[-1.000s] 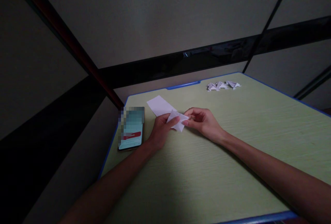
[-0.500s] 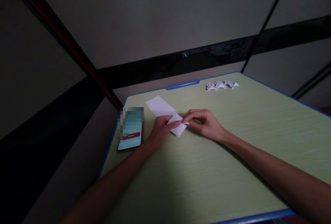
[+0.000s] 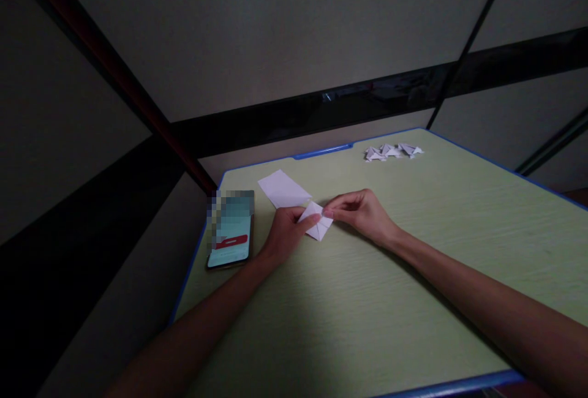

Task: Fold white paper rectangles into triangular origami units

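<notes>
A small folded piece of white paper (image 3: 318,231), roughly diamond-shaped with crease lines, is held just above the table between both hands. My left hand (image 3: 288,231) grips its left side, thumb on top and fingers underneath. At the upper right edge, my right hand (image 3: 361,213) pinches the paper between thumb and fingertips. Behind my left hand lies a flat white sheet of paper (image 3: 282,188), its near corner close to the folded piece.
The light green table (image 3: 367,312) has a blue rim. A phone (image 3: 232,229) with a lit screen lies at the left edge. Several small folded-paper figures (image 3: 392,152) stand in a row at the far right. Behind the table rises a panelled wall (image 3: 294,37).
My right thumb and fingers have closed together at the paper's right corner, which now lies flatter. The left hand has hardly moved.
</notes>
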`<state>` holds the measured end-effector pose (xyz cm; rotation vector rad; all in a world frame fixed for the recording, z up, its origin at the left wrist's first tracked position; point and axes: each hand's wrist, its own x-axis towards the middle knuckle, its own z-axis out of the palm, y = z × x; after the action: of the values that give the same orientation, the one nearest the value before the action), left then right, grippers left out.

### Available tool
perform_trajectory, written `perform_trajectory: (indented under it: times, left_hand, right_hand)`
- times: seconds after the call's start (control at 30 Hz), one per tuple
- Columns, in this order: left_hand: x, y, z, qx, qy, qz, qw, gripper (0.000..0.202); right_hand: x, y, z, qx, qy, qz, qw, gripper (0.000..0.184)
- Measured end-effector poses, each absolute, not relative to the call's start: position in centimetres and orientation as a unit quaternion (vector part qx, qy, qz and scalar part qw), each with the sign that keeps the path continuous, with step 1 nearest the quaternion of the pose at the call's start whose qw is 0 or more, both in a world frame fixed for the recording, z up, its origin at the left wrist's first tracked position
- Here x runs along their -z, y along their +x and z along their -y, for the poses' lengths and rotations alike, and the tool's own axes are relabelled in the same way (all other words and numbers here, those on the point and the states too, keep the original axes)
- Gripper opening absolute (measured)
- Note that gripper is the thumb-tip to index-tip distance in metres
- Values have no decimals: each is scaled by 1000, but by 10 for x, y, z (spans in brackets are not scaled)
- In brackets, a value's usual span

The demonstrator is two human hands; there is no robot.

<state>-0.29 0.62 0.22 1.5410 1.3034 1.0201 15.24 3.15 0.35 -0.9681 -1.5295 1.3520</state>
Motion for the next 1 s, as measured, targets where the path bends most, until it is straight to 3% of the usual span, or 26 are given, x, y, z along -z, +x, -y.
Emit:
perform_trajectory:
  times: [1.0]
  left_hand:
    - [-1,2,-3,-400,644,-567,322,28]
  right_hand:
    - [2,145,-30,-529,-405,602,440,14]
